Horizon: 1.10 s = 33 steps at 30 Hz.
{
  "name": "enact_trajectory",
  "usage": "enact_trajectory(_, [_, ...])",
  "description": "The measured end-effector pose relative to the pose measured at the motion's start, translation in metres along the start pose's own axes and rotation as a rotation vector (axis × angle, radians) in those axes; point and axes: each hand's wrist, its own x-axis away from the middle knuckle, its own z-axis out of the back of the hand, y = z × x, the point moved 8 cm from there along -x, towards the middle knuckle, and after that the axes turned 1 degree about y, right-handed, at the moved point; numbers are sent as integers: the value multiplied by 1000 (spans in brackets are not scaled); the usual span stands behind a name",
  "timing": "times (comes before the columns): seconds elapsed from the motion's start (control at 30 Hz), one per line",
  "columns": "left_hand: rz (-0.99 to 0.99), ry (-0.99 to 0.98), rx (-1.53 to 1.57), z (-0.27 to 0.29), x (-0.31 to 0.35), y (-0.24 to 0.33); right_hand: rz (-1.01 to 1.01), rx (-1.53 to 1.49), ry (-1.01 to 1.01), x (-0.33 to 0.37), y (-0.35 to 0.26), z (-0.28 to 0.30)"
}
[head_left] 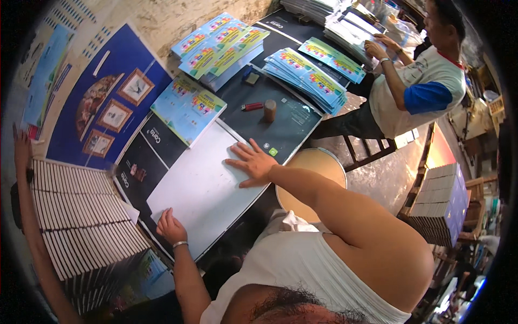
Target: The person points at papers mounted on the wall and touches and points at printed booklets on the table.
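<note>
Across the dark tabletop (pixel 286 141), a white sheet (pixel 199 183) runs lower left to upper right — right hand (pixel 253 163) flat near its far end, fingers wide; left hand (pixel 172 228) at its near end, curled, grip unclear.

Okay, so the black tabletop (pixel 237 113) has print on it: large white lettering (pixel 156 136) near its wall-side edge, more toward its far end, and finer white lines plus a little green square mark (pixel 273 152) by the opposite edge. The blue-and-green covers (pixel 189 105) piled on it have bold, colourful title lettering. Their smallest print's too tiny to read, tbh.
</note>
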Motion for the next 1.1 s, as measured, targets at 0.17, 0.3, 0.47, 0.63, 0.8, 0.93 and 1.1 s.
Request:
enact_trajectory(0.17, [-49, -20, -3, -3, 6, 2, -6, -5, -7, 2, -2, -1])
enact_trajectory(0.3, [-44, -74, -103, -25, 20, -18, 4, 63, -89, -7, 0, -14])
enact_trajectory(0.47, [-47, -69, -187, -17, -8, -2, -10, 199, -26, -13, 4, -9])
enact_trajectory(0.63, [95, -189, -220, -21, -11, 3, -4, 201, 62, -9, 7, -17])
enact_trajectory(0.8, [118, -129, -175, -8, -9, 16, -25, 205, 98, -5, 6, -19])
enact_trajectory(0.93, [209, -152, -134, -7, 7, 17, 7, 244, 152, -3, 1, -17])
enact_trajectory(1.1, [273, -180, -78, -2, 11, 25, 10, 189, 154, 1, -5, -5])
